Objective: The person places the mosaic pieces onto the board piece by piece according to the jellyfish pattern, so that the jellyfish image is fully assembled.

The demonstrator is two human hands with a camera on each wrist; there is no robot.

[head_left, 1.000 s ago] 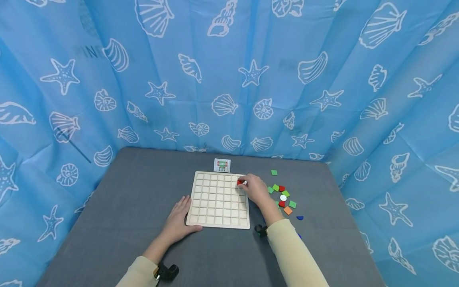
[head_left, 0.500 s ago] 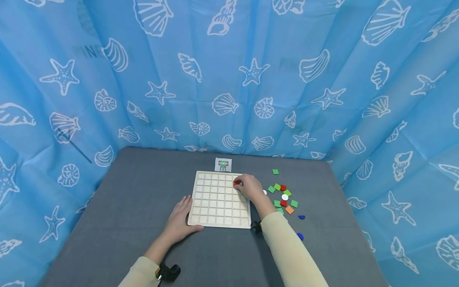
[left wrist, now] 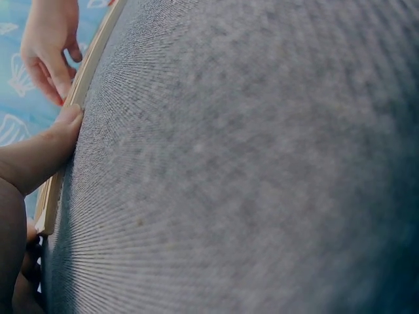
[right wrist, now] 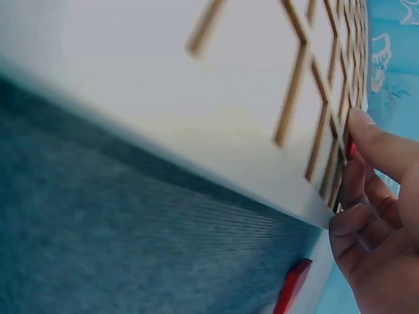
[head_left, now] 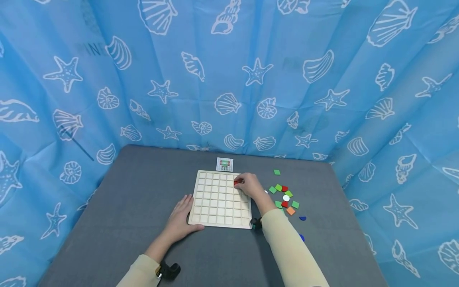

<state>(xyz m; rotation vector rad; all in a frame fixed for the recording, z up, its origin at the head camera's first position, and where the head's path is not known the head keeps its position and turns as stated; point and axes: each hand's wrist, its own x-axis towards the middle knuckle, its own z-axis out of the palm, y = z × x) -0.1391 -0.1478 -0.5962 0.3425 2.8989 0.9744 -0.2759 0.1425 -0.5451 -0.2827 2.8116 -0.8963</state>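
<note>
A pale wooden grid board (head_left: pixel 218 203) lies flat on the grey table. My right hand (head_left: pixel 241 183) reaches over its far right cells and pinches a small red tile (head_left: pixel 236 182) between thumb and fingertips, low over the board. The right wrist view shows that red tile (right wrist: pixel 351 148) at a cell edge beside my fingers (right wrist: pixel 383 154). My left hand (head_left: pixel 182 217) lies flat on the table at the board's near left corner, with its thumb against the front edge. In the left wrist view the thumb (left wrist: pixel 64 125) touches the board's rim (left wrist: pixel 78 98).
Loose tiles lie to the right of the board: a cluster of green, red, white and orange pieces (head_left: pixel 285 197), a lone green square (head_left: pixel 277 172) and blue pieces (head_left: pixel 303 218). A small picture card (head_left: pixel 224 164) sits behind the board. Blue seashell curtains surround the table.
My right hand has shifted slightly left over the board's far right cells, still holding the red tile. The left hand has stayed in place.
</note>
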